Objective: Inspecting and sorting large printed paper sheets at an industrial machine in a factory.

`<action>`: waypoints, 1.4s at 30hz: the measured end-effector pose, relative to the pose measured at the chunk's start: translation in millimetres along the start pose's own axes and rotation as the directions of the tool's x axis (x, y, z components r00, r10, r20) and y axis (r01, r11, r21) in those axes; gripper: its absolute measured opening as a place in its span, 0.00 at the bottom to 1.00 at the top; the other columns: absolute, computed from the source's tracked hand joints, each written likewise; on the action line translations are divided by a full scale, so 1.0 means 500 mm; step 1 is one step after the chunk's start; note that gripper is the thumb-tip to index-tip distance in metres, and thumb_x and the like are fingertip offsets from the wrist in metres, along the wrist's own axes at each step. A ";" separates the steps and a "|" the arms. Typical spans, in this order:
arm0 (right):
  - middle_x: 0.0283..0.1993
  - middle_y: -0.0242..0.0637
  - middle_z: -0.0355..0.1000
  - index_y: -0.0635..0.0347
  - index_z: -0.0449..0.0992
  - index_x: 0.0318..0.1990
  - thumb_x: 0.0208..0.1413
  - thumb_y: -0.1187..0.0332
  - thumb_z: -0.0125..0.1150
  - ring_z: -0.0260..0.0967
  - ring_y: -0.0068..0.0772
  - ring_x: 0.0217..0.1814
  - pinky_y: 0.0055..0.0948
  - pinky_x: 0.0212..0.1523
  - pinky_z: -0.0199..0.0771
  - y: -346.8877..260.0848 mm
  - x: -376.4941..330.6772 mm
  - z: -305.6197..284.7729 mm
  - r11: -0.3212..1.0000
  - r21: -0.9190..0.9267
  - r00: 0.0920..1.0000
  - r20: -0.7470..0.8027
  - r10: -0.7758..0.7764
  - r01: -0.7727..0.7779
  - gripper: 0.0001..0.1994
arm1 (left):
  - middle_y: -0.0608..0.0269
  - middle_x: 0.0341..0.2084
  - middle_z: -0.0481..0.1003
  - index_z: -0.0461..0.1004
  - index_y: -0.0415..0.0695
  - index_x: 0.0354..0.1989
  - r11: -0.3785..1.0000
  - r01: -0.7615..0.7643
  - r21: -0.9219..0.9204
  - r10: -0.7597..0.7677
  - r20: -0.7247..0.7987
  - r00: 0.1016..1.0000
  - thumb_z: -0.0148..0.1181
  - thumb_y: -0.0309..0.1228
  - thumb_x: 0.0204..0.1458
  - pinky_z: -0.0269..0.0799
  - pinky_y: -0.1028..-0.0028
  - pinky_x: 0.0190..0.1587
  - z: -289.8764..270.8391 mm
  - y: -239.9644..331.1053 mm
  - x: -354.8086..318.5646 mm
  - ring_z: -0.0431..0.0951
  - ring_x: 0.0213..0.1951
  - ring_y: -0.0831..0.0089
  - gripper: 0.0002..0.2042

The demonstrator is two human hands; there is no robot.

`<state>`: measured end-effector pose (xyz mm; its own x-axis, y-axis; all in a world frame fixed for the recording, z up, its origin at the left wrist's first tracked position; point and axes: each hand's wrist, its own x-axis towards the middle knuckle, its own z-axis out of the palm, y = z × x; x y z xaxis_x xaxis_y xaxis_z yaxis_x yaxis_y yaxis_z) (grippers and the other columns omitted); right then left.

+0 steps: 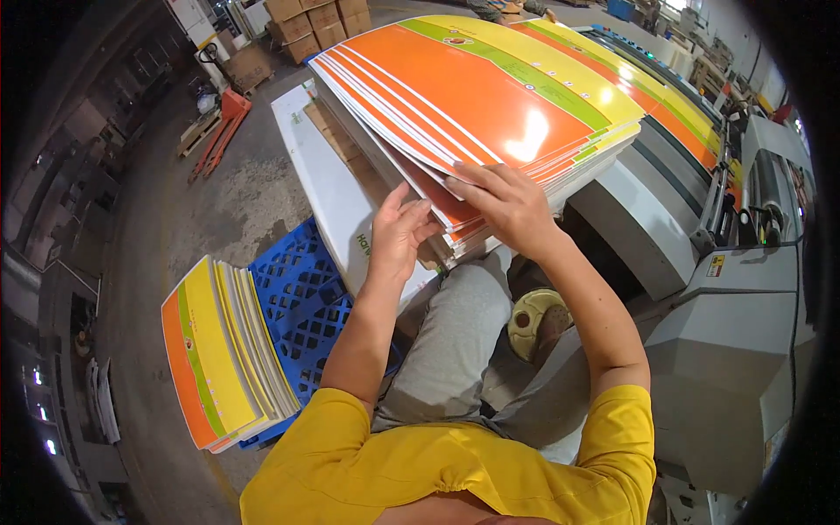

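Observation:
A tall stack of large printed sheets [437, 96], orange with green and yellow bands, stands in front of me. At its near corner the upper sheets are raised in a fanned bundle, leaving a gap above the lower ones. My right hand [512, 206] is closed on that raised corner, fingers over the top; its thumb is hidden. Beside the stack's left edge is my left hand [402, 232], open, fingers apart and their tips close to the lower sheets. Whether they touch is unclear.
A smaller stack of similar sheets [201, 350] rests on a blue plastic pallet [302, 297] at lower left. A white board [319, 184] lies under the big stack. Grey machinery [726, 341] stands at right. Farther off are an orange pallet jack [229, 118] and cardboard boxes [328, 26].

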<state>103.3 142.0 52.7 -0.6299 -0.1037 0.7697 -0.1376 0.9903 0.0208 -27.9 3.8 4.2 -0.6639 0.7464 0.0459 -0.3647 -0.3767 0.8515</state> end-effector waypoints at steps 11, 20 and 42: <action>0.50 0.39 0.67 0.59 0.75 0.31 0.42 0.64 0.61 0.66 0.40 0.43 0.37 0.45 0.63 -0.011 -0.006 -0.003 0.997 0.067 0.993 -0.105 0.049 -0.042 0.10 | 0.55 0.38 0.72 0.54 0.31 0.54 0.996 -0.022 0.090 0.023 -0.012 1.000 0.54 0.31 0.53 0.76 0.77 0.31 0.040 0.020 -0.008 0.77 0.33 0.73 0.25; 0.46 0.35 0.69 0.57 0.74 0.33 0.44 0.70 0.59 0.66 0.37 0.42 0.34 0.42 0.63 -0.013 -0.002 0.014 0.995 0.012 0.983 -0.152 0.099 -0.098 0.08 | 0.56 0.34 0.73 0.52 0.31 0.56 0.999 -0.033 -0.037 0.033 0.013 0.999 0.49 0.24 0.52 0.76 0.77 0.32 0.023 0.017 -0.009 0.76 0.32 0.73 0.24; 0.47 0.40 0.69 0.60 0.77 0.35 0.43 0.71 0.61 0.66 0.43 0.46 0.31 0.45 0.66 -0.014 0.006 0.031 0.981 0.006 0.977 -0.097 0.191 -0.191 0.09 | 0.65 0.28 0.73 0.71 0.36 0.33 0.985 -0.063 0.162 0.060 0.026 0.998 0.51 0.27 0.53 0.68 0.81 0.32 0.039 -0.008 -0.042 0.71 0.26 0.80 0.07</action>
<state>90.5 133.2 45.1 -0.5676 0.0969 0.8176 -0.0194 0.9912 -0.1310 0.3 0.7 10.0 -0.6677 0.7362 0.1104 -0.2113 -0.3296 0.9202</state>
